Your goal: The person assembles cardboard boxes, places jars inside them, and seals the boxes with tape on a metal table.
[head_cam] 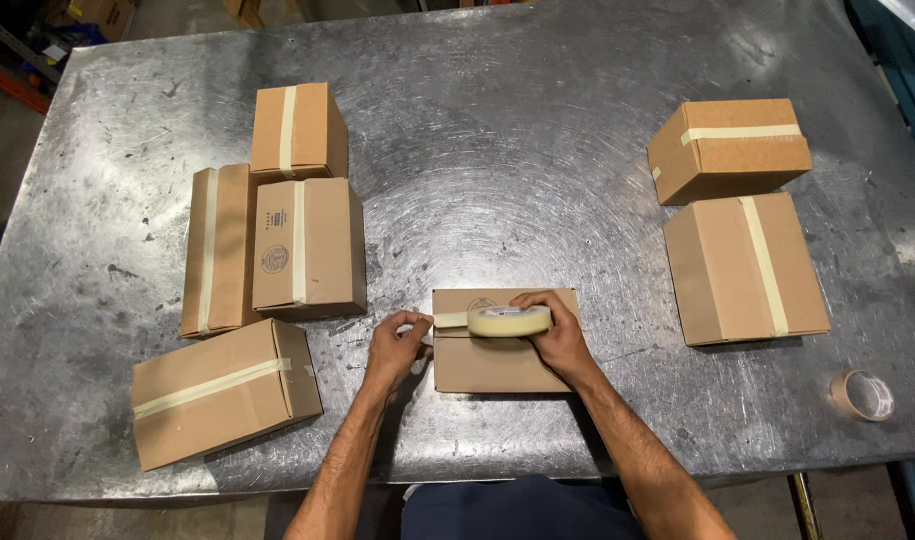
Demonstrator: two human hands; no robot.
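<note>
A small brown cardboard box [488, 365] lies on the metal table [498, 150] near the front edge. My right hand [558, 335] rests on top of the box and grips a roll of pale masking tape [510, 320] laid flat on it. A strip of tape runs from the roll to the box's left edge, where my left hand [396, 345] pinches its end against the side of the box.
Several taped cardboard boxes sit at the left, the nearest [223, 392] by the front edge. Two more taped boxes [743, 265] stand at the right. A nearly empty tape roll [864, 395] lies at the front right corner.
</note>
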